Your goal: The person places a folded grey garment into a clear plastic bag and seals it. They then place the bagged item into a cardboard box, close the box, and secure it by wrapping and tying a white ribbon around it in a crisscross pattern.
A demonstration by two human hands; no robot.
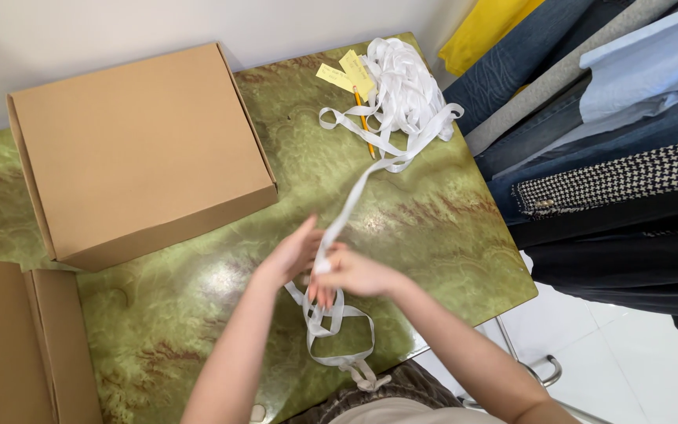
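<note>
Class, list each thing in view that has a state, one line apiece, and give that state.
Cardboard box: closed, on the green table.
White ribbon: heaped, one strand drawn out to both hands.
Left hand: holding the strand.
Right hand: pinching the strand.
Pencil: lying flat.

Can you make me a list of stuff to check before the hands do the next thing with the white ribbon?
1. Both hands on the ribbon: ok. The left hand and right hand pinch the white ribbon between them.
2. Ribbon runs free to the ribbon pile: ok, one strand stretches across the green table without a snag.
3. Loops below the hands untangled: cannot tell, they overlap and hang off the table edge.
4. Pencil clear of the ribbon: not ok, ribbon loops lie across it.
5. Yellow tags clear: not ok, they touch the pile.
6. Cardboard box out of the way: ok, it sits closed to the left.
</note>
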